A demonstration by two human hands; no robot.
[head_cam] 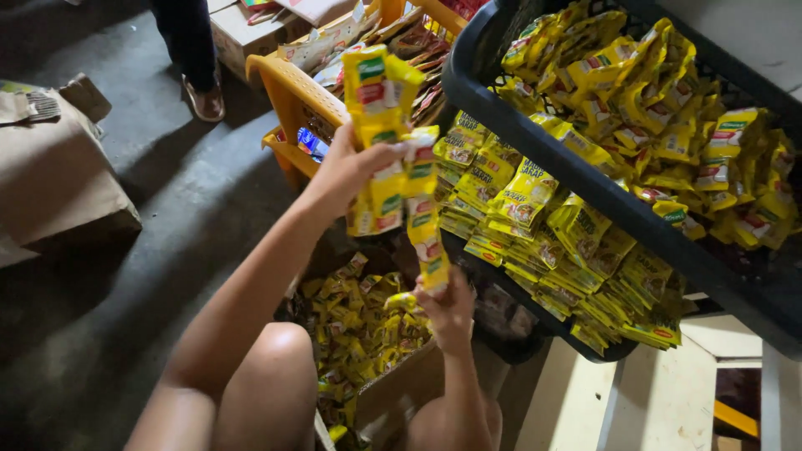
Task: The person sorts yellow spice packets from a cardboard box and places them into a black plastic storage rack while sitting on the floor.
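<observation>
My left hand (347, 171) is raised and grips a bunch of yellow sachet strips (380, 96) that hang down in front of me. Lower down, my right hand (449, 311) pinches the bottom end of one hanging strip (428, 246). Under both hands sits an open cardboard box (397, 392) filled with loose yellow sachets (359, 326), between my knees. Just right of my hands a black plastic crate (585, 179) holds rows of stacked yellow packets (543, 225).
A second black crate (752, 276) heaped with yellow sachets stands at the upper right. An orange basket (288, 92) of mixed packets sits behind my left hand. A brown cardboard box (50, 175) lies at left on the dark floor; another person's foot (203, 98) stands beyond.
</observation>
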